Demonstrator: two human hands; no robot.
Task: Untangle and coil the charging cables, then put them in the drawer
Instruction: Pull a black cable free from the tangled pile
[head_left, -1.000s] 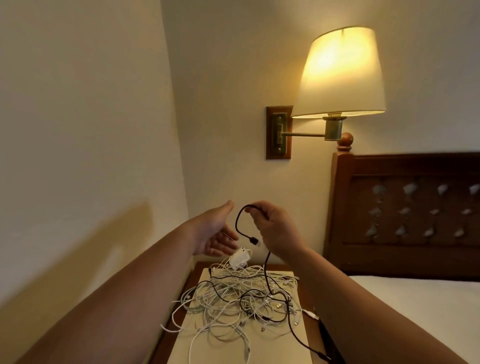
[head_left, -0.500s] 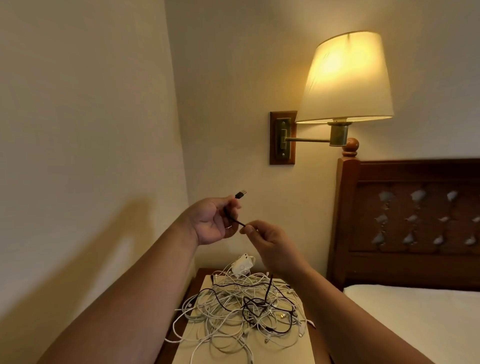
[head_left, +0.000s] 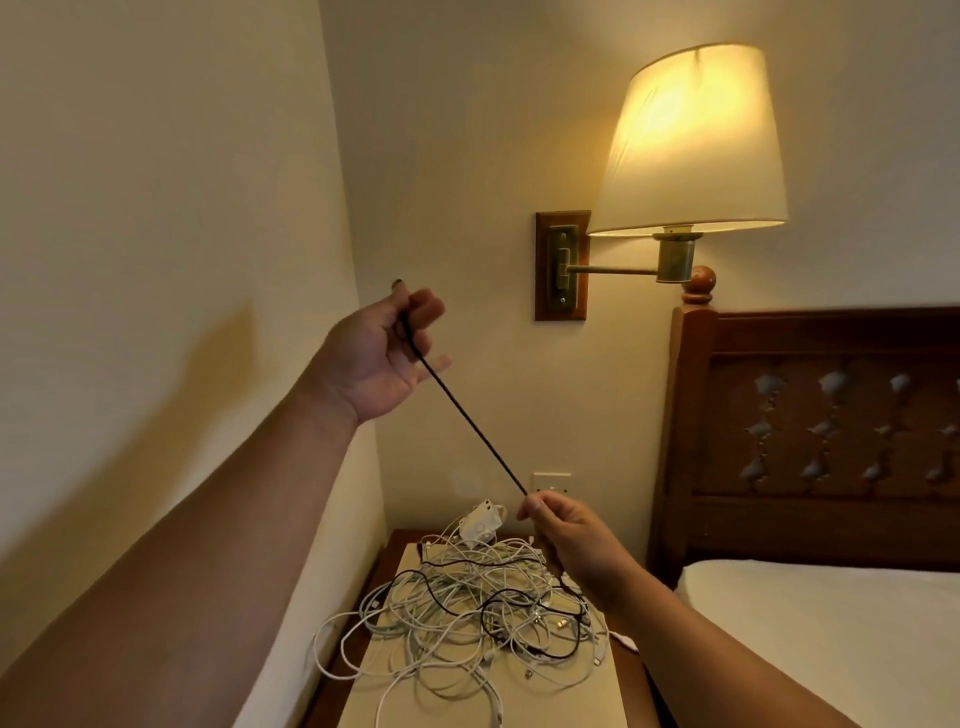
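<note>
A black cable (head_left: 470, 422) runs taut and diagonal between my hands. My left hand (head_left: 382, 356), raised high near the wall corner, pinches its plug end between thumb and fingers. Lower down, my right hand (head_left: 571, 540) pinches the same cable just above the pile, and the cable runs on down into it. The pile is a tangle of white cables (head_left: 457, 608) mixed with black loops, lying on a beige mat (head_left: 566, 696) on the wooden nightstand (head_left: 397, 545). A white charger block (head_left: 480, 522) sits at the back of the pile. No drawer is visible.
A lit wall lamp (head_left: 691, 140) on a brass arm hangs above the nightstand. A dark wooden headboard (head_left: 810, 415) and white mattress (head_left: 831, 618) stand to the right. A wall outlet (head_left: 550, 482) is behind the pile. The left wall is close.
My left hand took the black cable's plug end and rose up and left. My right hand slid down along the cable toward the pile, so the cable is now stretched straight.
</note>
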